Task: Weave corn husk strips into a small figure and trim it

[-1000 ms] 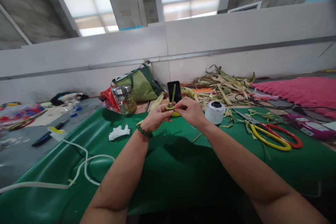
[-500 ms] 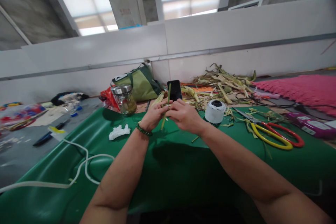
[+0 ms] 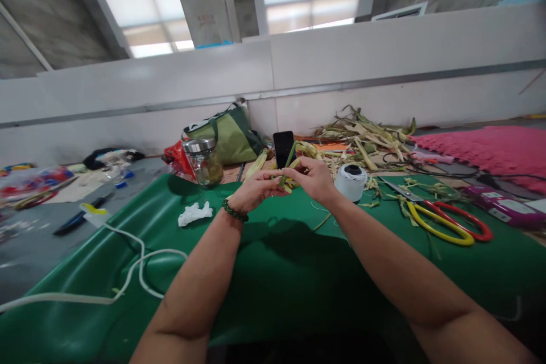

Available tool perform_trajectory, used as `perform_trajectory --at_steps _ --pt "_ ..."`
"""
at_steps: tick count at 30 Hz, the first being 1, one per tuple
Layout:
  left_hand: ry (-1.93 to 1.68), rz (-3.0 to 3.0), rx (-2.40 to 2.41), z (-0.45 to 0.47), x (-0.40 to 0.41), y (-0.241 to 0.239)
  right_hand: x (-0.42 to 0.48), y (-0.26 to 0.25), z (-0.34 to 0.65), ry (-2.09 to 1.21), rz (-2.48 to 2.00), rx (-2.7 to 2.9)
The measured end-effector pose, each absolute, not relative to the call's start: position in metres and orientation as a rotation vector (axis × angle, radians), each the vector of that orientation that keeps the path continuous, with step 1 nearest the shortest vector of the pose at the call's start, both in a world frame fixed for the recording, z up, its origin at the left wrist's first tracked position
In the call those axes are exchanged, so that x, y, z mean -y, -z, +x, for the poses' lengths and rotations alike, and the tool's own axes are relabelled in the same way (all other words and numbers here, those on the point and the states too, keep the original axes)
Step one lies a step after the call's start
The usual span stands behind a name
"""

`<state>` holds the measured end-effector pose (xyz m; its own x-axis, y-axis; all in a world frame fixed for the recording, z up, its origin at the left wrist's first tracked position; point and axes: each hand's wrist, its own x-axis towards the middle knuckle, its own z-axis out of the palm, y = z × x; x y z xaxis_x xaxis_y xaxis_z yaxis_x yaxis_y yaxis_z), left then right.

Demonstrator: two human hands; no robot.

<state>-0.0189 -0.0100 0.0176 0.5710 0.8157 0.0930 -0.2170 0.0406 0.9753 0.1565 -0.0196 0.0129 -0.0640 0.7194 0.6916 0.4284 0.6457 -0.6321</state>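
Note:
My left hand [image 3: 252, 189], with a dark green bead bracelet on the wrist, and my right hand [image 3: 313, 178] meet above the green table cover [image 3: 273, 273]. Both pinch a small bundle of green and yellow leaf strips [image 3: 286, 173], which sticks up between the fingertips. Just behind the hands a black phone [image 3: 284, 147] stands upright. A white spool of thread [image 3: 350, 181] sits just right of my right hand.
A glass jar [image 3: 205, 161] and a green bag [image 3: 228, 135] stand at the back left. Dried leaves [image 3: 362, 137] are piled at the back right. Scissors with red and yellow handles [image 3: 443, 223] lie right. A white cord [image 3: 128, 273] and crumpled tissue [image 3: 194, 214] lie left.
The hands have shifted slightly right and up. The leaf strip, upright and then hanging down through the fingers, now leans to the right, held at the fingertips.

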Motion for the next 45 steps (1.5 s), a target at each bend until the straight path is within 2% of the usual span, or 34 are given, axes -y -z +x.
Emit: perform_trajectory --at_steps 9,11,15,19,27,33,39,45 --pt "-0.974 1.337 -0.577 -0.011 0.014 -0.016 0.021 -0.017 0.153 -0.382 -1.104 1.622" --pt "-1.043 1.359 -0.608 -0.011 0.013 -0.017 0.019 -0.019 0.157 -0.562 -1.103 1.619" --pt "-1.228 1.282 -0.691 -0.016 0.009 -0.021 0.020 -0.028 0.172 -1.160 -0.868 1.545" --pt "-1.335 1.150 -0.717 -0.018 0.009 -0.025 0.029 -0.033 0.176 -1.349 -0.475 1.669" --pt "-1.381 1.160 -0.708 -0.012 0.012 -0.025 0.029 -0.020 0.161 -1.059 -0.382 1.743" --pt "-1.303 1.329 -0.727 -0.007 0.015 -0.022 0.026 -0.020 0.160 -0.519 -0.521 1.702" --pt "-1.317 1.580 -0.786 -0.004 0.017 -0.020 0.025 -0.020 0.156 -0.859 -0.685 1.709" --pt "-1.272 1.593 -0.775 -0.004 0.017 -0.019 0.022 -0.019 0.157 -0.810 -0.899 1.621"
